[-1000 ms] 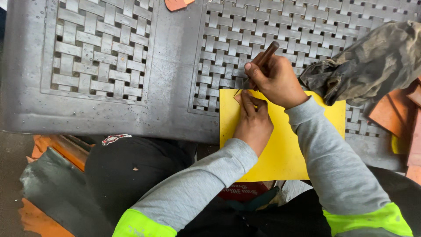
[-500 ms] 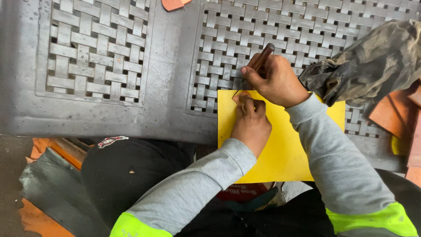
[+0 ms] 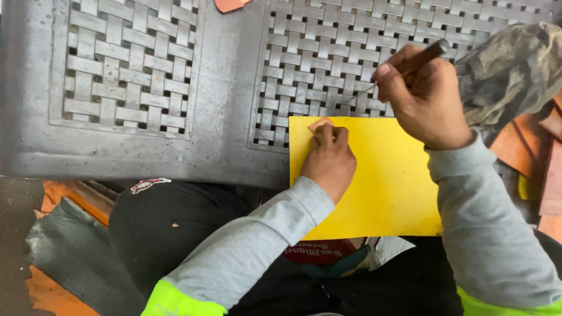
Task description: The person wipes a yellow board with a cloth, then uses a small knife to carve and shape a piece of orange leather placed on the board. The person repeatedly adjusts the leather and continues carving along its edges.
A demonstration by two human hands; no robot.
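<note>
My left hand is pressed flat, fingertips pinning a small orange piece onto the yellow sheet, right at the sheet's far left corner. My right hand hovers off to the right & a bit beyond, fist closed round a thin tool w/ a brown handle. Tool's long axis slants: handle up-right, metal tip down-left, aimed at the piece but apart from it. Left hand is on the piece; right is near. Under the sheet: grey woven-pattern tabletop. Right of my right hand, a crumpled camo cloth & orange scraps. Near me, below the hands, dark lap.
</note>
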